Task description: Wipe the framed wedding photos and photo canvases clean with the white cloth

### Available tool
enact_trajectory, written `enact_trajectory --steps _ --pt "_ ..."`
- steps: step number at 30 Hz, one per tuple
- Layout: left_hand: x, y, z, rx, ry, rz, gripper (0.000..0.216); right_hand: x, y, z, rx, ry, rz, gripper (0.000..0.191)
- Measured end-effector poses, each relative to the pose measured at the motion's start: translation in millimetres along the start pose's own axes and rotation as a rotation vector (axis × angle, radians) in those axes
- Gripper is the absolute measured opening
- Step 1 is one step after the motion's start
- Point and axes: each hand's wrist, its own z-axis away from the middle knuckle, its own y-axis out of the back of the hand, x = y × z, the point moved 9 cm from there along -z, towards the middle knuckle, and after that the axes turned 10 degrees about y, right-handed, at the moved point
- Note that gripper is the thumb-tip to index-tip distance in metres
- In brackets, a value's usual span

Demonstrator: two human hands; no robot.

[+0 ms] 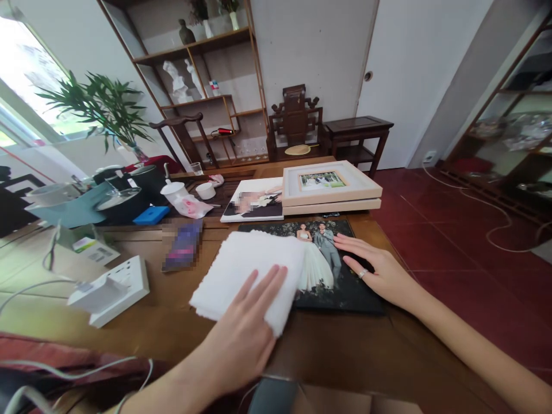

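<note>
The left hand (252, 330) lies palm down on a folded white cloth (254, 267), fingers extended and slightly parted, gripping nothing that shows. The cloth covers the left part of a dark photo panel (317, 267) lying flat on the brown table (332, 351), and one corner pokes past the panel's near edge. The right hand (379, 270) is open, thumb apart, fingertips resting on the panel while the wrist crosses its right edge; it grasps nothing.

Just beyond the far edge, a pale frame stack (332, 201) and a white-edged picture (254, 201) leave little room. Tabletop runs along the near edge, and leftward toward a white power strip (123, 293). On the right the table's edge is near, with red floor (448, 241) beyond
</note>
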Motion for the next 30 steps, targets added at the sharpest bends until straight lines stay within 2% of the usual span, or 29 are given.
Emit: enact_trajectory --steps 2,4,10,14,16,19,22,26,28,30 --pt "14 2 8 0.008 -0.063 0.023 0.024 0 0 0 -0.002 0.002 0.003 0.032" --pt "8 0 4 0.016 -0.047 -0.015 0.024 -1 0 0 -0.011 0.004 0.007 0.032" --pt "-65 -8 -42 -0.001 0.121 -0.275 0.025 -1 -2 0 -0.039 0.001 0.021 0.033" --pt "-84 -3 -60 -0.029 0.139 -0.317 0.028 -1 -1 -1 -0.030 0.005 0.017 0.033" --pt "-81 -4 -59 -0.069 0.148 -0.289 0.026 -1 -1 -1 -0.028 0.005 0.020 0.032" --pt "-62 -4 -46 -0.100 0.147 -0.187 0.027 -1 -1 0 -0.032 -0.001 0.026 0.033" --pt "-35 0 -26 -0.052 0.138 -0.077 0.037 -1 -1 0 -0.035 0.000 0.020 0.033" --pt "-7 3 -6 0.016 0.078 -0.002 0.035 0 -1 1 -0.028 0.004 0.019 0.033" --pt "-9 0 -7 0.004 0.078 0.001 0.034 0 -1 1 -0.028 0.008 0.019 0.032" --pt "-23 -4 -17 -0.029 0.106 -0.019 0.037 0 -1 0 -0.030 0.009 0.017 0.032"
